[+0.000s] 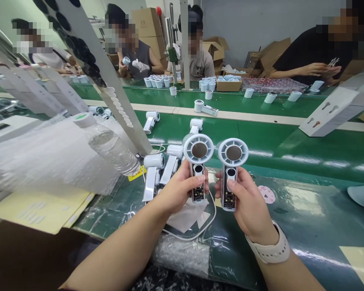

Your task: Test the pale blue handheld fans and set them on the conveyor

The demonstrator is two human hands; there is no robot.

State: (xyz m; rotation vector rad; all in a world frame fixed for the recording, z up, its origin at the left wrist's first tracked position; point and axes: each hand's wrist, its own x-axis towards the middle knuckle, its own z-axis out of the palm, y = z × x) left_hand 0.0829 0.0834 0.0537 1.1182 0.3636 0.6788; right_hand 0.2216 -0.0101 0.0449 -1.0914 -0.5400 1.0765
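The left hand point(182, 189) gripped the left fan point(198, 155) by its handle, and the right hand point(247, 200) gripped the right fan point(232, 159). Both stood upright over the mat point(294, 210), heads almost touching, so they might knock together or slip. One cable point(214, 212) lay beneath, two spare fans point(153, 176) beside, three more on the belt point(261, 135), four people point(202, 66) beyond.

Single head-mounted camera, aimed forward and downward across the worktop point(306, 226). Both hands sit close to the lens; the green conveyor point(261, 137) lies beyond the worktop.
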